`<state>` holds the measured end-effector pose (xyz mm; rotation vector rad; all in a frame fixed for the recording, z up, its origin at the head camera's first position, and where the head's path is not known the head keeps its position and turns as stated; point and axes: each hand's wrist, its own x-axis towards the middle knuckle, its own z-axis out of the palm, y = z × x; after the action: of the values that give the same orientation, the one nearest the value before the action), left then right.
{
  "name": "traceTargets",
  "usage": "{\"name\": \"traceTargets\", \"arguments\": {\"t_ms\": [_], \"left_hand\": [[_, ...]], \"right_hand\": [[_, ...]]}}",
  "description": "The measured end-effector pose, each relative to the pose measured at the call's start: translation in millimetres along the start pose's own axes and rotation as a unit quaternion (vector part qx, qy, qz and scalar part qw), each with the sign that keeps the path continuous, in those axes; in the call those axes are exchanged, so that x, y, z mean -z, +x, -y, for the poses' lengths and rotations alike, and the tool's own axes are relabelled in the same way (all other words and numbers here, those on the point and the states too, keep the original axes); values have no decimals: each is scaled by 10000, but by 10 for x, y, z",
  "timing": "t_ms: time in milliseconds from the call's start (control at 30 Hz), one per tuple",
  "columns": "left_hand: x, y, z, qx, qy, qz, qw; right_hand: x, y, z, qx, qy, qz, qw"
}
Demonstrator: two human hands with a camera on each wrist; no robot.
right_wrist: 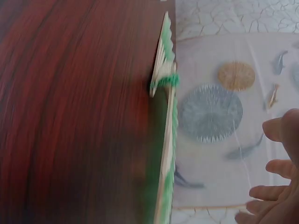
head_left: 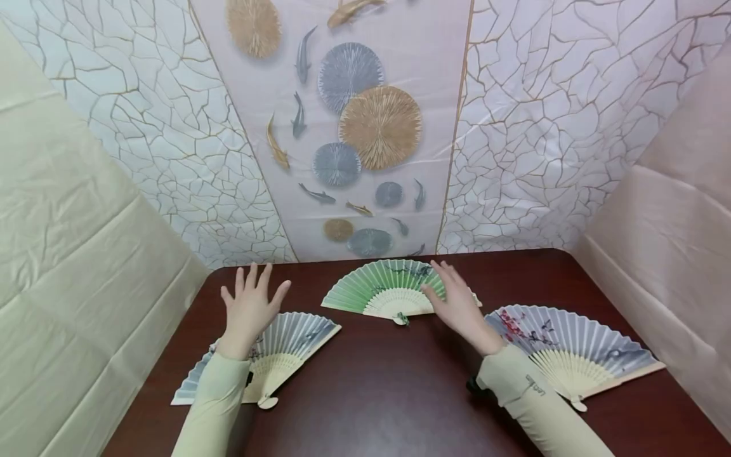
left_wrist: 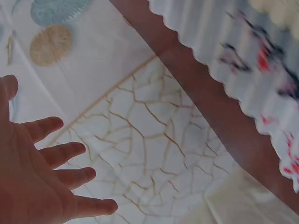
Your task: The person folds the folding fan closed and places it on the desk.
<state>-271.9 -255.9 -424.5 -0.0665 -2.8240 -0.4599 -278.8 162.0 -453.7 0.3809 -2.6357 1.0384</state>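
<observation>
Three folding fans lie spread on the dark red-brown table. My left hand (head_left: 249,315), fingers splayed, is raised over the grey-blue fan (head_left: 291,343) on the left, and the forearm hides part of that fan. In the left wrist view this fan (left_wrist: 233,60) shows pleats with red blossoms, apart from the hand (left_wrist: 46,177). At the far middle is a green fan (head_left: 365,285) with a green tassel (right_wrist: 168,80). Over its right end my right hand (head_left: 459,311) hovers with extended fingers, holding nothing. A grey fan (head_left: 571,343) with red blossoms lies right of the right wrist.
The table (head_left: 365,393) ends at a patterned backdrop (head_left: 365,216) printed with fish and round shapes. Beige cloth walls (head_left: 97,254) slope along the left and right sides. A dark band (head_left: 480,387) sits on the right wrist.
</observation>
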Motion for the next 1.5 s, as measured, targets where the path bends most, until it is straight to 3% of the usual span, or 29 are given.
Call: {"name": "traceTargets", "arguments": {"t_ms": [233, 433, 567, 933, 1133, 1500], "left_hand": [[76, -194, 339, 273, -24, 107, 9996], [192, -346, 609, 595, 9, 139, 9981], [248, -439, 762, 725, -27, 157, 9972], [316, -718, 1278, 1069, -213, 418, 9932], [329, -804, 1471, 1280, -261, 802, 9882], [333, -916, 1600, 1652, -554, 1263, 9766]], "right_hand": [[-254, 25, 188, -336, 1009, 117, 9943], [-438, 83, 350, -705, 1562, 482, 9840], [-570, 98, 407, -959, 2093, 719, 9705], [-881, 76, 584, -1560, 3354, 1495, 9170], [-1032, 48, 657, -1816, 3578, 1884, 8964], [-1256, -14, 721, -2083, 3666, 2695, 8658]]}}
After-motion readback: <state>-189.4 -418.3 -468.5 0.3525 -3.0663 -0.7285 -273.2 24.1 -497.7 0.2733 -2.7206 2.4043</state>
